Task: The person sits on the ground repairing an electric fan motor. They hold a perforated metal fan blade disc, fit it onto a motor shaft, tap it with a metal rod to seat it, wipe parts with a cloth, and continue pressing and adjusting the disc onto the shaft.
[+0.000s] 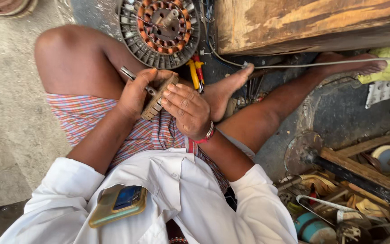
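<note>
I sit on the floor with both hands over my lap. My left hand (134, 92) grips a small round laminated metal motor core (158, 100), and its steel shaft (127, 72) pokes out past my fingers. My right hand (187, 109), with a red band at the wrist, closes over the core's right side with fingers laid across its edge. Most of the core is hidden between the two hands.
A large fan stator with copper windings (159, 28) lies beyond my knee, with yellow- and red-handled pliers (195, 72) beside it. A wooden beam (312, 20) and a white cable (294, 66) are at the top right. Cluttered tools and a tape roll (387, 156) fill the lower right. A phone (120, 203) sits in my shirt pocket.
</note>
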The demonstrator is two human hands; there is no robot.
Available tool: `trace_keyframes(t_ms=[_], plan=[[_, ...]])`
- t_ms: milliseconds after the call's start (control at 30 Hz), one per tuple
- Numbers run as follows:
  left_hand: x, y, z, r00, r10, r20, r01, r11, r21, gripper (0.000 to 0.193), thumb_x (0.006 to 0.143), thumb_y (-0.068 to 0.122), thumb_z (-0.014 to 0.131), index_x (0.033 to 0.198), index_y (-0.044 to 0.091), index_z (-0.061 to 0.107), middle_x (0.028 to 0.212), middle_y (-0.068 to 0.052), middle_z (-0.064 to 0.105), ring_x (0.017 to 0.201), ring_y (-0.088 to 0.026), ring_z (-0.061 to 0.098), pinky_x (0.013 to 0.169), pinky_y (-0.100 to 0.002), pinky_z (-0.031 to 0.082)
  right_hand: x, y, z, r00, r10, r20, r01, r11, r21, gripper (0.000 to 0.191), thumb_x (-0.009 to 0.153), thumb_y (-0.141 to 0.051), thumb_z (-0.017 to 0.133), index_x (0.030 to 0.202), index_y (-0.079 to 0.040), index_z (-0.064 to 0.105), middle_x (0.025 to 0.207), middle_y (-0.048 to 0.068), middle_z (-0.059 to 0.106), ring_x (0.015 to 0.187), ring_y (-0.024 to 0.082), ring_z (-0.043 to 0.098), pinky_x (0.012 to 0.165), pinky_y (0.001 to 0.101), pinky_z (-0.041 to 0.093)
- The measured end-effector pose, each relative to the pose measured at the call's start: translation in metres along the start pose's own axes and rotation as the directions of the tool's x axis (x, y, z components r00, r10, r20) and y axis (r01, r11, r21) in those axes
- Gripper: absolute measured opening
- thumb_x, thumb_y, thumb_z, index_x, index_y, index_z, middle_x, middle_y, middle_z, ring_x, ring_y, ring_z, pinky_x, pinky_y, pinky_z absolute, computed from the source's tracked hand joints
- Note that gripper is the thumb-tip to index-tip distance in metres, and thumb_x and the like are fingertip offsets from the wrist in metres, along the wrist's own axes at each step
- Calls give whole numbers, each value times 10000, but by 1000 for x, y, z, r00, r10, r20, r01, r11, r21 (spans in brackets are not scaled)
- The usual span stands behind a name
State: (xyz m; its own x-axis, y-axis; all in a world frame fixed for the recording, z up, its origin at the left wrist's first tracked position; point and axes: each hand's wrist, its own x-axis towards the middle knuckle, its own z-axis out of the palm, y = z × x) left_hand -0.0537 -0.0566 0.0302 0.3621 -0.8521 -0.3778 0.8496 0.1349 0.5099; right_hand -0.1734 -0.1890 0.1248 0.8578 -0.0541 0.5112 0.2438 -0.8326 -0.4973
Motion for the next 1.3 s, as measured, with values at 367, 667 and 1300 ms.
trace_keyframes(t_ms=[367,667,1300], plan=[[3,-4,-2,999,34,22,-33,999,-27,483,1043,320,495,1269,-81,639,1268,-144,714,1132,-228,683,1058,-354,520,-4,-10,5,999,34,-35,-34,999,11,213,944,12,623,1108,-35,751,1167,124,725,1162,313,703,1055,454,568],[-1,-1,2,1000,-17,17,18,998,-63,489,1044,321,492,1278,-81,641,1236,-167,718,1088,-234,692,1019,-358,539,-3,-7,1,999,11,-31,-11,1000,-4,187,955,-9,621,1064,-12,772,1159,140,732,1166,319,696,1045,452,569],[-3,-1,2,967,155,202,-166,985,39,439,1062,306,531,1208,-73,698,1362,-215,673,1240,-276,644,1139,-383,479,-6,-20,-5,984,147,-103,-137,986,95,218,925,73,617,1091,-12,731,1152,139,725,1148,319,709,1033,444,584]])
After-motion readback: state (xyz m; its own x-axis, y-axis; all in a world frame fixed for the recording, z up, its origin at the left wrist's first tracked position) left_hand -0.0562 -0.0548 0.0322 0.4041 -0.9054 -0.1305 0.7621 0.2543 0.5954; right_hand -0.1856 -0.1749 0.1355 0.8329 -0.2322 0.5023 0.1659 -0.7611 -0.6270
